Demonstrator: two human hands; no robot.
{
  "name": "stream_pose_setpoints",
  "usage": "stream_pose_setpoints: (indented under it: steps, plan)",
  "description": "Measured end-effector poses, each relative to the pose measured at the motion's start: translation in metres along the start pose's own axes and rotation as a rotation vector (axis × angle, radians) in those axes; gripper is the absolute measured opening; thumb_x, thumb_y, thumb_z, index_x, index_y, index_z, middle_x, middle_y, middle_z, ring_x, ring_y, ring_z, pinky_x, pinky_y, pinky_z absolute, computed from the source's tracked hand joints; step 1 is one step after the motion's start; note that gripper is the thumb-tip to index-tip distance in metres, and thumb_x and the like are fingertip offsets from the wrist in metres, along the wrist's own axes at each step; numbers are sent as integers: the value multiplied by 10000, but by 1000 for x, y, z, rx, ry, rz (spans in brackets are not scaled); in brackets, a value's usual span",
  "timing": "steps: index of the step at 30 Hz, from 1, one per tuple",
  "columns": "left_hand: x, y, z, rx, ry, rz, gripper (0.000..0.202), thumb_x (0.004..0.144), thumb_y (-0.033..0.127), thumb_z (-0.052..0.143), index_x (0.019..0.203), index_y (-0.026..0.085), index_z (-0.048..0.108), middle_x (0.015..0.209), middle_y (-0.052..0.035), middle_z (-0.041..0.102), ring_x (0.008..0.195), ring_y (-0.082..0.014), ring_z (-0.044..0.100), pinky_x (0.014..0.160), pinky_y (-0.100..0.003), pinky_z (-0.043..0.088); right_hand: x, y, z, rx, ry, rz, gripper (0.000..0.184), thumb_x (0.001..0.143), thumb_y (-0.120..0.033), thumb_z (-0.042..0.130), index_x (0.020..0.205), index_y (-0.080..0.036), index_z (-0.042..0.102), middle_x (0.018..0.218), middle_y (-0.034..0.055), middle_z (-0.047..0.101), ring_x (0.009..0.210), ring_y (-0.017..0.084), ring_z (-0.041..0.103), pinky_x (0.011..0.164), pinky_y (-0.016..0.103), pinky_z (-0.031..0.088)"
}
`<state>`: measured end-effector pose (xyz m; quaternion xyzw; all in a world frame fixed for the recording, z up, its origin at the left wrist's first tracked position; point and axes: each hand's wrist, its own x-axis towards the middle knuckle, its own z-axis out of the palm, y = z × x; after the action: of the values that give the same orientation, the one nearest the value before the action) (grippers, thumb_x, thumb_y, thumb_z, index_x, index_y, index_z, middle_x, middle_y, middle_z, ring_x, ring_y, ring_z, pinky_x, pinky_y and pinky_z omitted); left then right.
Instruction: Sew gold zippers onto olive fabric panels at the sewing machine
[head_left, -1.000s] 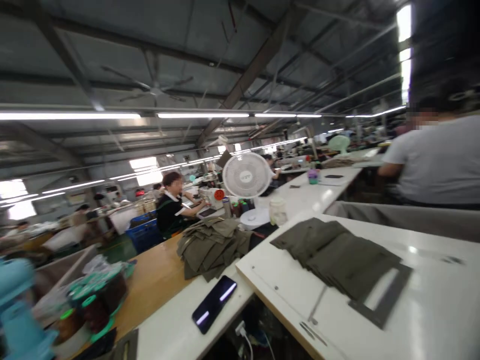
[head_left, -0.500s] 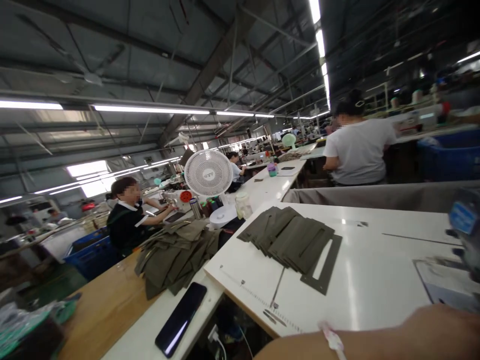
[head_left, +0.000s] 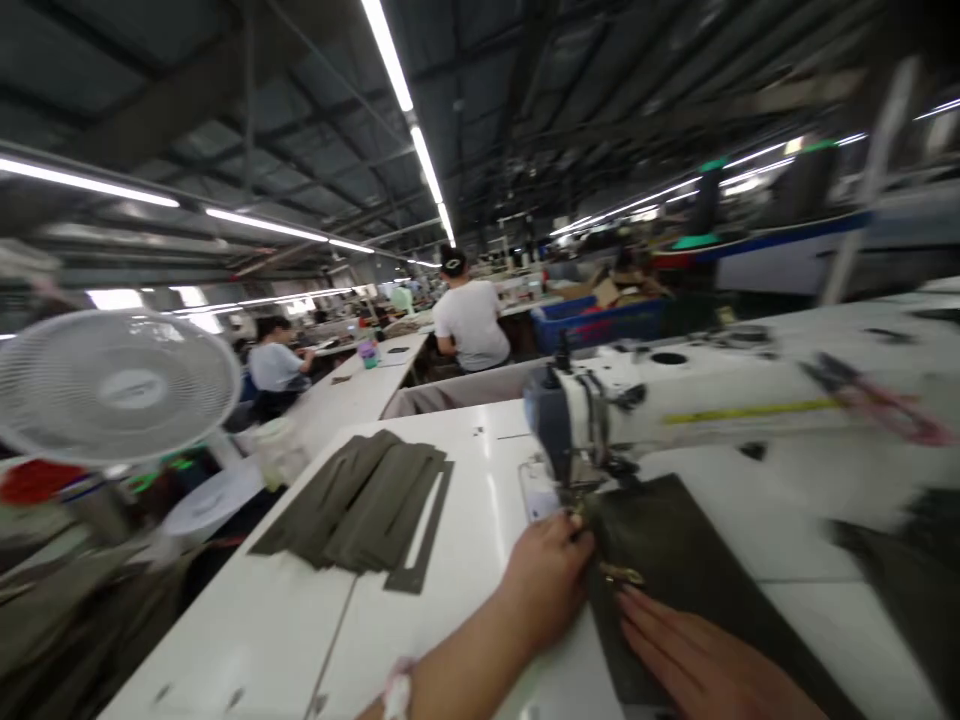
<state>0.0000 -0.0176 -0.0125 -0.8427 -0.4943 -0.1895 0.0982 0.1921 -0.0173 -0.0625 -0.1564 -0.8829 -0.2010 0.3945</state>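
A dark olive fabric panel lies under the head of a sewing machine. Brass-coloured metal pieces, seemingly zipper pulls, show along its left side. My left hand is curled at the panel's upper left edge, close below the needle area; its fingertips are partly hidden. Flat on the panel, with fingers stretched out beside the lower brass piece, rests my right hand. Left of the machine, a fanned stack of olive fabric pieces with slot-shaped openings lies on the white table.
A white fan stands at the left, near more olive fabric. Pink-handled scissors and a yellow measuring tape lie behind the panel. A person in a white shirt sits ahead, beside a blue crate.
The view has swung right, bringing the sewing machine, the panel and both hands into sight. The phone has left the frame. My left forearm now reaches up to the needle area.
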Motion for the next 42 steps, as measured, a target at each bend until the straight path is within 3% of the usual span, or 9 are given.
stream_pose_setpoints:
  steps: [1, 3, 7, 11, 15, 25, 35, 39, 42]
  plan:
    - [1, -3, 0, -28, 21, 28, 269, 772, 120, 527, 1032, 105, 599, 1139, -151, 595, 1040, -266, 571, 859, -412, 514, 2, 0, -5, -16, -12, -37, 367, 904, -65, 300, 958, -151, 653, 1000, 73, 660, 947, 157, 600, 782, 238, 507]
    - [0, -7, 3, -70, 53, 77, 315, 745, 48, 479, 1029, 102, 603, 1121, -160, 607, 1027, -279, 583, 863, -462, 507, 11, -1, -7, -35, 54, 26, 423, 872, -14, 267, 837, -129, 673, 900, 81, 687, 853, 173, 636, 704, 247, 537]
    - [-9, -7, 8, 21, 145, 170, 371, 752, 0, 383, 1021, 129, 604, 1088, -107, 640, 985, -232, 617, 841, -395, 537, 26, -6, 1, 5, 166, 126, 433, 906, -48, 274, 733, -131, 661, 804, 44, 698, 738, 167, 657, 632, 236, 556]
    - [-13, -5, 11, 89, 196, 203, 386, 778, -3, 325, 1033, 110, 591, 1089, -116, 639, 983, -224, 621, 818, -357, 549, 23, -6, 7, 15, 215, 166, 384, 907, -64, 317, 765, -128, 669, 786, 50, 698, 716, 158, 659, 634, 208, 557]
    - [-9, -4, 13, 89, 194, 172, 384, 794, -7, 309, 1009, 129, 596, 1057, -100, 653, 955, -217, 632, 813, -359, 552, 18, -5, 6, -10, 139, 134, 387, 868, -17, 324, 764, -159, 669, 827, 43, 701, 774, 143, 659, 705, 184, 547]
    - [-2, -8, 14, -9, 190, 117, 350, 802, 7, 345, 1012, 149, 585, 1072, -93, 635, 983, -208, 614, 857, -359, 537, 24, 3, 7, 27, 108, 162, 399, 870, -18, 303, 771, -141, 669, 841, 56, 699, 807, 161, 653, 715, 219, 550]
    - [9, -15, 13, -159, 159, 30, 337, 767, 15, 373, 1008, 159, 558, 947, -91, 602, 846, -191, 622, 739, -321, 568, 29, 19, 12, 66, -163, 107, 270, 848, -93, 404, 922, -88, 664, 1006, 126, 660, 950, 211, 610, 798, 280, 524]
    - [12, -17, 16, -196, 87, -28, 297, 776, 15, 411, 987, 156, 566, 930, -78, 586, 828, -187, 608, 738, -323, 557, 31, 22, 15, 110, -129, 112, 301, 848, -86, 379, 938, -70, 665, 1010, 136, 656, 961, 204, 601, 865, 275, 486]
    - [11, -18, 16, -218, 61, -43, 277, 788, 15, 420, 980, 146, 570, 935, -84, 581, 836, -187, 603, 752, -329, 550, 36, 23, 3, 173, -107, 139, 304, 876, -154, 386, 975, -63, 658, 1035, 140, 646, 991, 213, 587, 883, 273, 470]
